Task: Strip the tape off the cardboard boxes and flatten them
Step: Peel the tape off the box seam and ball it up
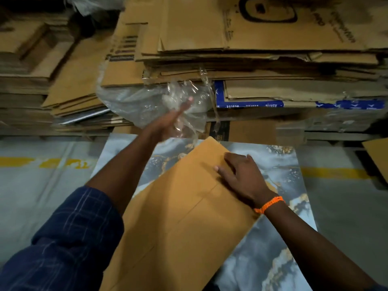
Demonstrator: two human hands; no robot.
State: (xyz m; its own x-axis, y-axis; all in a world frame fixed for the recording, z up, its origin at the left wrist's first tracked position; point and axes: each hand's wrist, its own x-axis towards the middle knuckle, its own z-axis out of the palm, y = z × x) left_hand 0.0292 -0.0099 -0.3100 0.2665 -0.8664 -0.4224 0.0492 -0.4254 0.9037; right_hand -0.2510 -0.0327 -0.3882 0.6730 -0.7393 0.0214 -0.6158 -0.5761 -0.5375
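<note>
A person's left arm, in a dark blue checked sleeve (73, 238), reaches out from the near left over a flattened cardboard box (184, 217). The box is plain tan and smooth, with faint creases. It lies on a counter (273, 259) with a grey-and-gold marble print, its long axis running from the near edge away and a little to the right.

The right hand (241, 175), with an orange woven band (269, 204) at the wrist, rests palm down near the box's far end. Its fingers are spread and straight, pressing the board flat and gripping nothing.

Farther off, the left hand (174, 120) is blurred by motion, its fingers seemingly stretched out straight. A crumpled wad of clear, glossy tape (178, 89) sits just beyond its fingertips, on the far side. Whether the tape clings to the fingers or hangs free cannot be told.

The box looks stripped and flat. It is under the right hand, so that hand seems the better placed to move it on.

A clear plastic bag (130, 101) lies behind the tape. Tall stacks of flattened cartons (252, 66), some printed, fill the far side.
</note>
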